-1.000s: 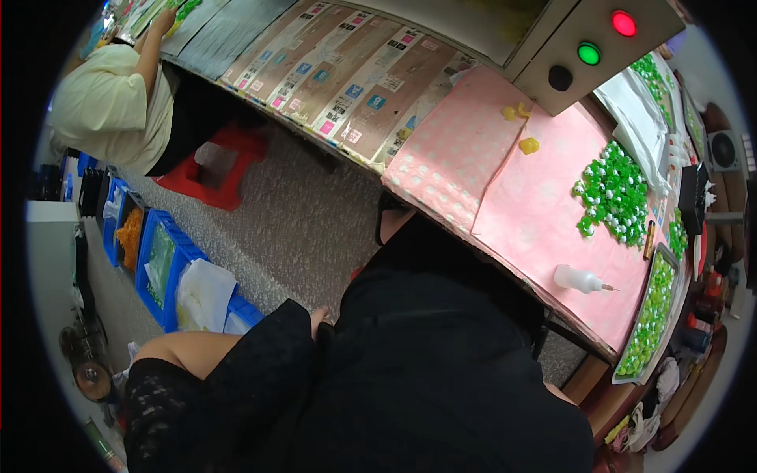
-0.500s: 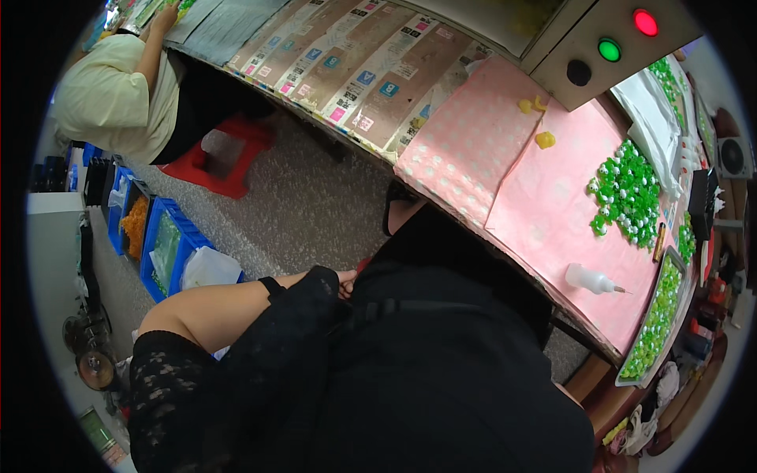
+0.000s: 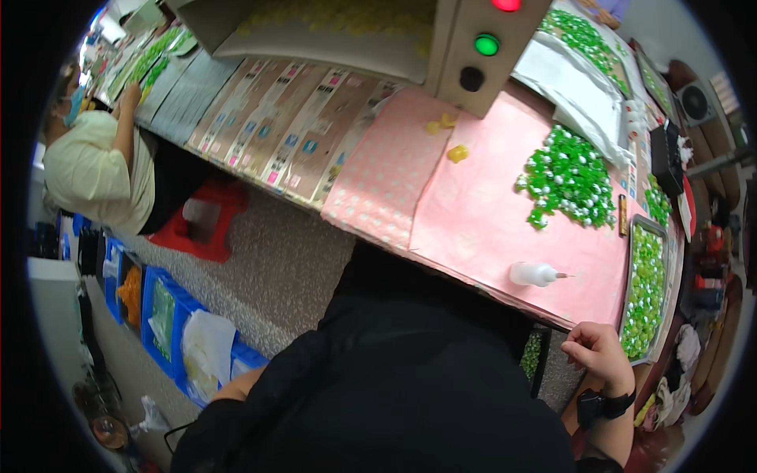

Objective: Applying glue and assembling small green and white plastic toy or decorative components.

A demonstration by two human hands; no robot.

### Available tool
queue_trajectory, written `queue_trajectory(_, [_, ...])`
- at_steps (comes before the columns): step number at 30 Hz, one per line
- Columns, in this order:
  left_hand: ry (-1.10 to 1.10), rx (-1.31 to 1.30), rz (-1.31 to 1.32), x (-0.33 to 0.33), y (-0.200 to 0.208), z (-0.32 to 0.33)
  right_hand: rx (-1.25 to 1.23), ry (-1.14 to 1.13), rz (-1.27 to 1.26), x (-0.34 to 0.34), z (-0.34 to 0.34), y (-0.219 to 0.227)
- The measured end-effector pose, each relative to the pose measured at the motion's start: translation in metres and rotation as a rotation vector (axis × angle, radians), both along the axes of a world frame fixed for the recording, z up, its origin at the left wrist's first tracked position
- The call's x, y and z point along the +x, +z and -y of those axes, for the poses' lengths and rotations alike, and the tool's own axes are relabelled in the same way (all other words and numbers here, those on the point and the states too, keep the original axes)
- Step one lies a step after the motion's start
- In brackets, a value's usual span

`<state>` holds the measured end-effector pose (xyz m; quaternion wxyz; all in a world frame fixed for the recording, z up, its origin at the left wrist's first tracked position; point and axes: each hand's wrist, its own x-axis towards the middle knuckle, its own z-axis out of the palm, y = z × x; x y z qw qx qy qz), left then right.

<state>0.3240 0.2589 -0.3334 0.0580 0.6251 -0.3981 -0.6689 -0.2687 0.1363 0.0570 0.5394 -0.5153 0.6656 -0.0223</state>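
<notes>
My right hand (image 3: 593, 351), a dark watch at its wrist, is at the table's near right edge. Its fingers are loosely curled in, and nothing shows in them. Nearest to it are a metal tray (image 3: 644, 293) full of green and yellowish pieces and a white squeeze bottle (image 3: 534, 274) with a thin tip, lying on its side on the pink cloth (image 3: 473, 229). Beyond the bottle is a heap of green pieces with white, eye-like balls (image 3: 569, 177). My left hand is out of sight; only a bit of that arm shows beside my black clothing.
A metal box (image 3: 449, 55) with red and green lights stands at the back, yellow pieces (image 3: 458, 154) in front. At the far left a person (image 3: 98, 169) works beside a red stool (image 3: 206, 225). Blue crates (image 3: 162, 315) stand on the floor; a dark tray (image 3: 536, 359) is below the table.
The view has swung, so the table sits further left. My right hand has come into view at the table edge. My left hand, earlier low by my lap, has gone out of view.
</notes>
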Motion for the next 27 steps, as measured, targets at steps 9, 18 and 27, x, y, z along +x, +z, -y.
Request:
queue_trajectory(9, [-0.165,-0.192,0.095,0.003,0.003,0.072,-0.154,0.579,-0.374,-0.010,0.046,0.012])
queue_trajectory(18, [-0.182,-0.174,-0.021,-0.073,-0.039,0.071,0.130,0.855,-0.444,0.000,0.083,-0.005])
queue_trajectory(27, [-0.328,-0.085,-0.060,-0.080,-0.014,0.004,0.336,0.905,-0.495,0.013,0.107,-0.010])
